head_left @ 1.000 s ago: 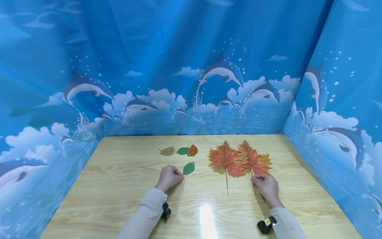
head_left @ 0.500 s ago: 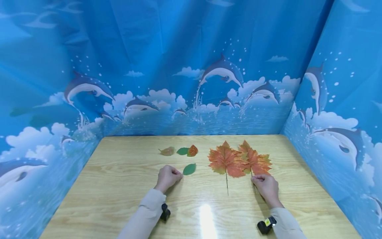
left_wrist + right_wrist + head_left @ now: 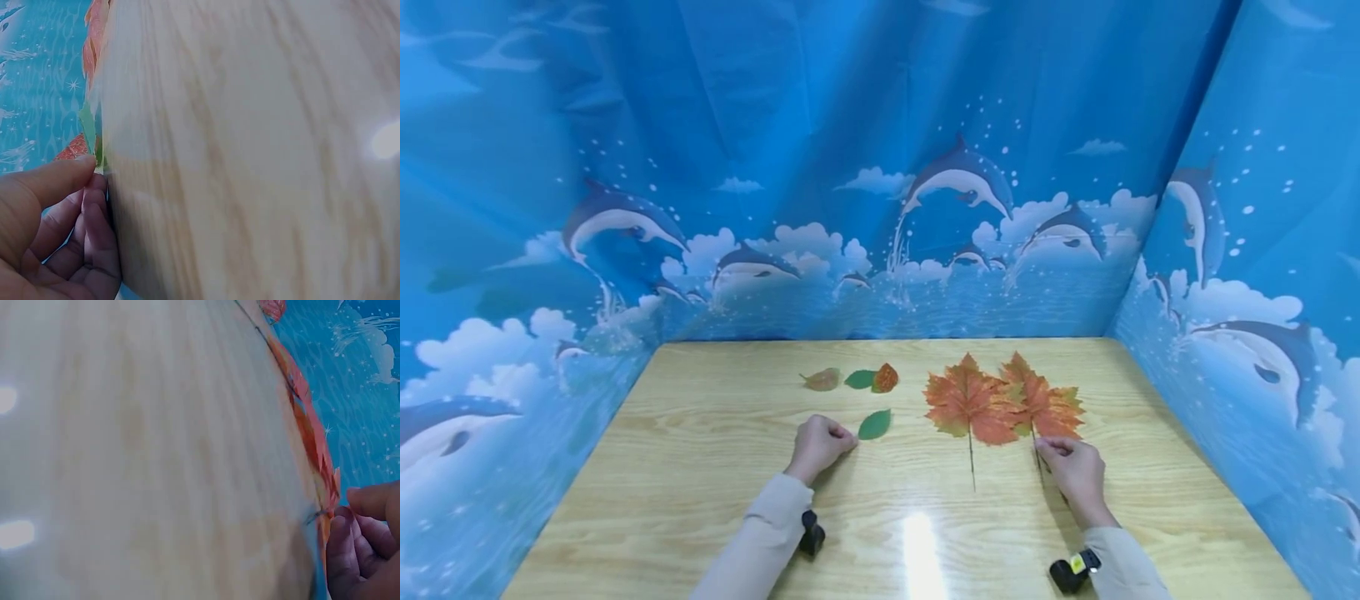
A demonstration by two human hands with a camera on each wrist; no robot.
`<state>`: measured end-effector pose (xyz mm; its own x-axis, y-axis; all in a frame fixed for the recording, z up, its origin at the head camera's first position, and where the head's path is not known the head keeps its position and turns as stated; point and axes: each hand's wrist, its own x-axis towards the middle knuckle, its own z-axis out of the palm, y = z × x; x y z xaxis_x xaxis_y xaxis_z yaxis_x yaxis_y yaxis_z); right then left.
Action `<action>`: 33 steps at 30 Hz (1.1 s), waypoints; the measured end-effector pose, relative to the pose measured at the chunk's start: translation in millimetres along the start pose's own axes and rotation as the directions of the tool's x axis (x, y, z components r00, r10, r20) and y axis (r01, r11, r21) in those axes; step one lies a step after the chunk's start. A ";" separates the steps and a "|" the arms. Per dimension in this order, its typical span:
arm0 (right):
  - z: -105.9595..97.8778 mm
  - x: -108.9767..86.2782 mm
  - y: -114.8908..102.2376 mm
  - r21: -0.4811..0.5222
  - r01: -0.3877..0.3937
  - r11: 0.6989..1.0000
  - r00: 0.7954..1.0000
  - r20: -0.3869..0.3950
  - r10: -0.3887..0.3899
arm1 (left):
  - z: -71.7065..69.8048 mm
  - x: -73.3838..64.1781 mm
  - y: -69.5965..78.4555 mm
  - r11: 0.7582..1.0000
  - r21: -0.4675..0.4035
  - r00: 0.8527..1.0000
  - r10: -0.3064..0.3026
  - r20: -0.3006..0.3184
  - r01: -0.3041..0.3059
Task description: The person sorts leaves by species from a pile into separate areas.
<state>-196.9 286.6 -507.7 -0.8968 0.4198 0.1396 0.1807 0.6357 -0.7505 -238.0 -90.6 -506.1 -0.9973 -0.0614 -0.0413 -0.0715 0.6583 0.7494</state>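
Observation:
My left hand pinches a small green leaf at its base between thumb and fingertips, low over the table. In the left wrist view that leaf stands up just beyond the thumb tip. On the right, my right hand has thumb and forefinger pinched at the stem of an orange maple leaf. Its blade lies partly under a second maple leaf, whose dark stem points toward me. The right wrist view shows the orange leaf edge close to the thumb.
Behind the left hand lie a brownish leaf, another green leaf and a red-orange leaf overlapping it. The wooden table ends at a blue dolphin-print curtain at the back and sides.
The left hand has drawn slightly left, and the green leaf has turned a little flatter. The right hand has shifted very slightly right; the maple leaves look the same.

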 end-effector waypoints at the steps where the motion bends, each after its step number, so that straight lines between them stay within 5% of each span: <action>1: 1.7 1.6 -2.9 0.019 0.004 1.000 1.000 -0.004 -0.003 | -1.1 -0.3 -0.6 1.000 0.000 1.000 0.000 -0.003 0.000; 10: 19.9 30.5 -61.7 0.148 0.103 0.984 0.984 0.129 -0.122 | -3.5 -1.3 0.3 1.000 -0.011 1.000 -0.009 -0.007 0.009; 22: 73.3 56.2 -167.5 0.276 0.200 0.940 0.901 0.326 -0.287 | 2.3 0.1 2.0 0.999 -0.024 0.999 0.028 -0.027 -0.029; 33: 133.6 43.6 -207.8 0.299 0.252 0.920 0.829 0.424 -0.365 | -0.4 -4.4 -0.7 0.999 -0.035 1.000 0.019 -0.011 -0.019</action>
<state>-327.5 86.3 -432.0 -0.9806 -0.1587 0.1152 -0.1802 0.4971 -0.8488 -233.6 -91.0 -506.2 -0.9981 -0.0576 -0.0198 -0.0518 0.6327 0.7727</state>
